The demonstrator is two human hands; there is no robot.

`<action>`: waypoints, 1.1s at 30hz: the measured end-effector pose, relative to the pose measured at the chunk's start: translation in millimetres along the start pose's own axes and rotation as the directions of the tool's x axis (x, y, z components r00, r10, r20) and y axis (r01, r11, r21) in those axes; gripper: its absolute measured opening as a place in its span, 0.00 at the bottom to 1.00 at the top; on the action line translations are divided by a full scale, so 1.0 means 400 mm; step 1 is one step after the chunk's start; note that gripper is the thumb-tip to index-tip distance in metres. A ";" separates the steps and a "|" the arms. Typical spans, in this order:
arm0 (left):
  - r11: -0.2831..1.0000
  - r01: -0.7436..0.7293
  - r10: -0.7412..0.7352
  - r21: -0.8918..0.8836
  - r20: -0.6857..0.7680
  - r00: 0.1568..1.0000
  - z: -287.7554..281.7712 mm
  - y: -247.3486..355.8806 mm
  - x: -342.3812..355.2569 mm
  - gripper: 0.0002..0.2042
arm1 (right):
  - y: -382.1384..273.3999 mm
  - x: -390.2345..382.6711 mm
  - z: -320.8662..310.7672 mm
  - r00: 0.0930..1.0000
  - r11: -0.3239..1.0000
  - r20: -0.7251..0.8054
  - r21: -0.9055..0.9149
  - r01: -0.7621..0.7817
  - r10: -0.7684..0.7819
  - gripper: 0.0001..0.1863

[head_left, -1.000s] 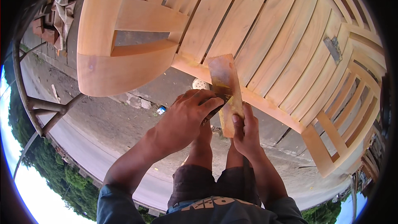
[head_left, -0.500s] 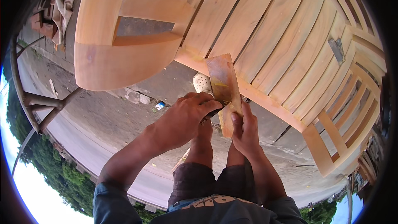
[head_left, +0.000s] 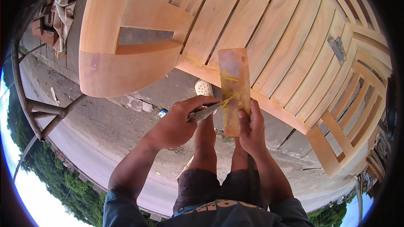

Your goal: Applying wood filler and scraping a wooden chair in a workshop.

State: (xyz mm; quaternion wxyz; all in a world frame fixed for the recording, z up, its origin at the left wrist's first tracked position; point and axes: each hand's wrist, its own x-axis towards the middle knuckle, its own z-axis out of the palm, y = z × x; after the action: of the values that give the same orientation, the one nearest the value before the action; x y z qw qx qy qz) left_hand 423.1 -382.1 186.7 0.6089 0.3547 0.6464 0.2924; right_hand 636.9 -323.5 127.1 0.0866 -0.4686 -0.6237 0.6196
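My left hand grips a thin grey putty knife, its fingers closed round the near end. Yellow paste clings to the blade's tip, which meets the face of a small rectangular wooden board. That board stays in my right hand, held along its lower right edge with the thumb on the front. Yellow smears mark the board's middle. Just beyond both hands stands a pale wooden slatted bench; the board's upper part overlaps its front rail in view.
A grey flat piece lies on the bench slats at the right. The bench's rounded armrest juts out at the left, near a metal tube frame. A pale clog and a small blue-and-white packet show on the ground.
The board has turned so its broad face shows more fully. My left hand has shifted slightly left and tilted, bringing the knife's blade into plain sight against the yellow paste.
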 end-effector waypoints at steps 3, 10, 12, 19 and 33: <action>0.987 0.105 -0.100 -0.124 0.046 0.994 0.002 0.019 0.000 0.30 | 0.015 -0.004 0.002 0.999 0.998 -0.006 0.048 -0.047 0.047 0.15; 0.773 -0.343 0.501 0.534 -0.182 0.846 0.171 -0.096 -0.034 0.33 | -0.054 0.009 0.036 0.976 0.686 0.113 0.696 -0.213 0.188 0.18; 0.719 -0.320 0.556 0.617 -0.234 0.798 0.191 -0.115 -0.033 0.33 | -0.050 0.004 0.025 0.983 0.721 0.091 0.669 -0.181 0.162 0.19; 0.891 -0.087 0.239 0.446 -0.296 0.925 0.174 -0.161 -0.086 0.32 | -0.051 -0.016 -0.025 0.995 0.935 -0.016 0.345 -0.084 0.096 0.20; 0.978 -0.013 0.041 0.206 -0.132 0.990 0.084 0.021 -0.014 0.30 | -0.006 -0.012 -0.025 0.990 0.988 -0.046 -0.086 0.126 -0.130 0.15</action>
State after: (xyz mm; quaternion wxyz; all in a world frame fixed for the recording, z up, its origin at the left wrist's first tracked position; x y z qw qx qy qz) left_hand 457.3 -383.8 194.0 0.5198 0.4037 0.7080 0.2560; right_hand 645.2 -319.6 133.6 0.1228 -0.4467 -0.6753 0.5739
